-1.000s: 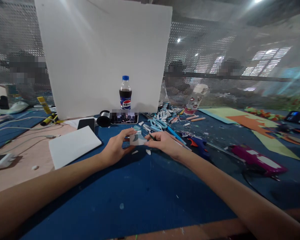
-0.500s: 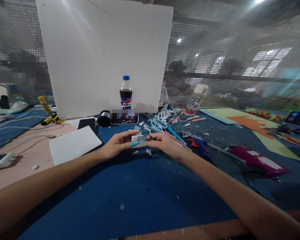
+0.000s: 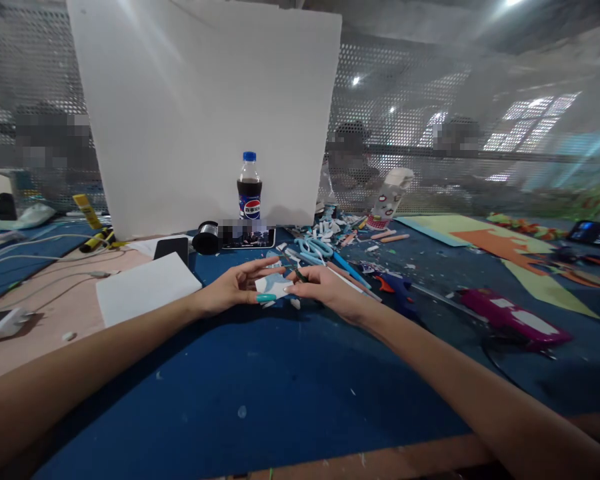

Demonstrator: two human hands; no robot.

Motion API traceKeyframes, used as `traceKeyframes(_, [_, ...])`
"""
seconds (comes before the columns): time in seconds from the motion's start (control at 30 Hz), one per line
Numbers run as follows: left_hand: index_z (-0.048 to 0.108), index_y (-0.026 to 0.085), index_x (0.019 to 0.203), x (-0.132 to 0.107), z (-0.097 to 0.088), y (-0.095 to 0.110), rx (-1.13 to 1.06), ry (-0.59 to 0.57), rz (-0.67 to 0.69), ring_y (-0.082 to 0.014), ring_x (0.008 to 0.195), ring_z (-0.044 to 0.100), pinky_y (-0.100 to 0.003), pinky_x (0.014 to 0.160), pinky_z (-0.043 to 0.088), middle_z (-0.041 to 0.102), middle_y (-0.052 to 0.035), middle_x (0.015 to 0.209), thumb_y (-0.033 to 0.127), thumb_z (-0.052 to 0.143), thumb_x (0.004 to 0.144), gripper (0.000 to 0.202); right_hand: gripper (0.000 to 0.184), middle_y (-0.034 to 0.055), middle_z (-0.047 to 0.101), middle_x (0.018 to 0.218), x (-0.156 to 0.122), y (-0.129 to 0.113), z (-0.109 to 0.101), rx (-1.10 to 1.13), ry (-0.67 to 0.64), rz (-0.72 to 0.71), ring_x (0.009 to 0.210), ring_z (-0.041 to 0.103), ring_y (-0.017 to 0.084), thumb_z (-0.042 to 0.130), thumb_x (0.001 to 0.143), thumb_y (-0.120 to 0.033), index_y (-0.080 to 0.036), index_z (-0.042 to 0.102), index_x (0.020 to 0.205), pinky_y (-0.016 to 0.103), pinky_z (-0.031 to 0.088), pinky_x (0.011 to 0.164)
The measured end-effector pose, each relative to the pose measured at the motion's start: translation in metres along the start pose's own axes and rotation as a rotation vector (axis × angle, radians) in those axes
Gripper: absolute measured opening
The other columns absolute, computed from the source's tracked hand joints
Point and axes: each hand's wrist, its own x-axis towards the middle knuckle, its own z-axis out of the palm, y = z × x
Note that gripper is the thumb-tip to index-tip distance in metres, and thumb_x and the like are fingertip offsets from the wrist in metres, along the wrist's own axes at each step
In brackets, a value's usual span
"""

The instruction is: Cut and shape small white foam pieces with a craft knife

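L hand [image 3: 230, 288] & R hand [image 3: 325, 287] meet over small white piece [image 3: 275, 287]!

Both hands close in, mid-table, the white piece btwn them just above the blue mat [image 3: 260, 400]. R hand's got thumb & index pinched narrow on the piece's right edge, w/ a tiny dark green thing [image 3: 300, 274] by the fingers, too small to ID. L hand: thumb w/ teal nail on the lower left edge, fingers stretched out past it, a gap btwn them & thumb; can't tell how firm that hold is. Pale blue-grey patch showing on the piece, approx. middle. White scraps [image 3: 295, 303] right below, on the mat.

Over to the background: phone [image 3: 260, 238] up on its long side, screen lit, cola bottle [image 3: 250, 193] directly behind, big white board [image 3: 205, 113] at the back. Black spool [image 3: 207, 238] just L of the phone. White sheet [image 3: 147, 287] lies near the L forearm, dark phone [image 3: 171, 249] partly under it.

R side's busy: light blue scissors [image 3: 314, 249] beyond the R hand, nr a heap of offcuts [image 3: 330, 227]; blue tool w/ orange trigger [image 3: 400, 291], then a magenta tool [image 3: 513, 317] further R.
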Motion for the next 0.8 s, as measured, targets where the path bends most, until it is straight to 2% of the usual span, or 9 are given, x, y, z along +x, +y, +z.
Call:
traceKeyframes(0.23, [0.042,0.021,0.125,0.000,-0.001,-0.003,0.054,0.081,0.037,-0.0254,0.114,0.050,-0.041,0.090,0.045,0.052,-0.0117,0.126,0.011,0.065,0.068,0.062,0.020,-0.0032,0.038,0.059,0.004,0.007,-0.002,-0.029,0.002,-0.046,0.053,0.032,0.008,0.058,0.073,-0.032,-0.013,0.056,0.071,0.024,0.025,0.050])
traceKeyframes(0.33, [0.043,0.019,0.121,0.000,0.002,-0.003,0.097,0.174,0.069,-0.0249,0.111,0.052,-0.041,0.089,0.046,0.056,-0.0118,0.119,0.013,0.064,0.070,0.056,0.021,-0.0030,0.037,0.062,0.006,0.010,-0.004,-0.043,0.047,-0.057,0.054,0.033,0.009,0.057,0.076,-0.034,-0.014,0.055,0.083,0.024,0.026,0.050])
traceKeyframes(0.47, [0.044,0.019,0.115,0.000,0.005,-0.003,0.184,0.275,0.058,-0.0232,0.102,0.057,-0.039,0.083,0.049,0.057,-0.0116,0.111,0.016,0.065,0.069,0.050,0.025,-0.0045,0.032,0.064,0.007,0.013,-0.008,-0.019,0.164,-0.054,0.051,0.027,0.008,0.047,0.084,-0.038,-0.018,0.044,0.099,0.023,0.027,0.048])
traceKeyframes(0.57, [0.046,0.018,0.110,-0.001,0.005,-0.003,0.257,0.308,0.050,-0.0218,0.097,0.059,-0.039,0.082,0.049,0.056,-0.0111,0.109,0.017,0.068,0.067,0.048,0.022,-0.0050,0.030,0.066,0.007,0.016,-0.010,0.042,0.133,-0.118,0.051,0.027,0.007,0.042,0.087,-0.042,-0.022,0.035,0.094,0.022,0.029,0.047])
traceKeyframes(0.67, [0.048,0.016,0.106,-0.002,0.001,-0.003,0.385,0.300,0.047,-0.0224,0.096,0.059,-0.043,0.087,0.046,0.057,-0.0112,0.108,0.018,0.071,0.064,0.048,0.020,-0.0047,0.037,0.065,0.009,0.021,-0.010,0.161,0.048,-0.156,0.048,0.030,0.007,0.041,0.088,-0.040,-0.022,0.031,0.085,0.021,0.028,0.044])
traceKeyframes(0.8, [0.048,0.016,0.109,-0.003,-0.007,-0.004,0.483,0.181,0.004,-0.0248,0.103,0.057,-0.047,0.091,0.042,0.059,-0.0124,0.109,0.018,0.074,0.061,0.055,0.025,-0.0010,0.050,0.058,0.011,0.027,-0.010,0.155,-0.054,-0.052,0.043,0.040,0.006,0.041,0.089,-0.038,-0.017,0.042,0.075,0.021,0.033,0.043])
